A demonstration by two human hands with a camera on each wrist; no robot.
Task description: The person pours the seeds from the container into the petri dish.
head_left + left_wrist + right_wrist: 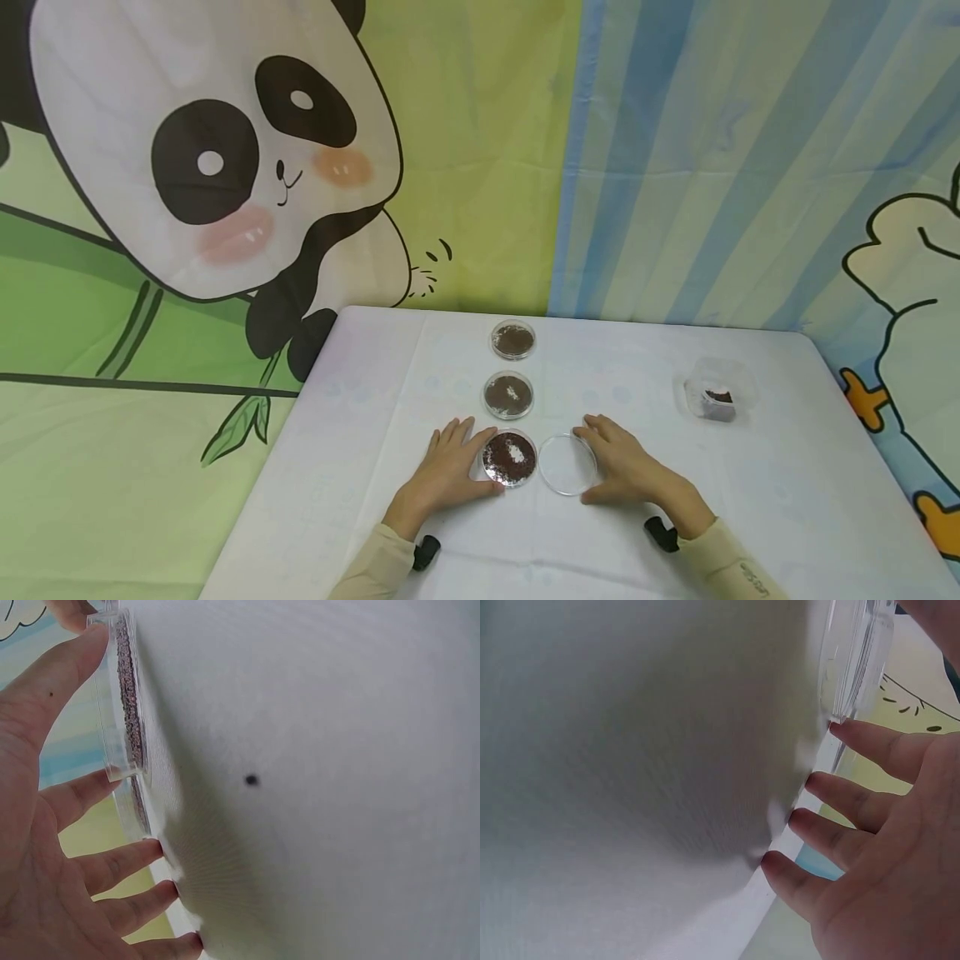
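On the white table, a petri dish of dark reddish-brown granules (498, 460) lies under my left hand (452, 472). Thumb and index finger span its rim from the left. In the left wrist view the petri dish (129, 697) stretches between those two digits, and the other fingertips rest on the tabletop. Just to its right is a clear round petri dish lid or empty dish (567, 492), spanned at its right side by the thumb and index finger of my right hand (624, 465). The right wrist view shows that clear piece (847, 660) at the index fingertip, the remaining fingertips on the table.
Two more petri dishes of brown granules line up behind, a middle one (497, 395) and a far one (513, 340). A small clear container (718, 408) with dark material stands at the right of the table (397, 367). A panda-print curtain (480, 150) hangs behind.
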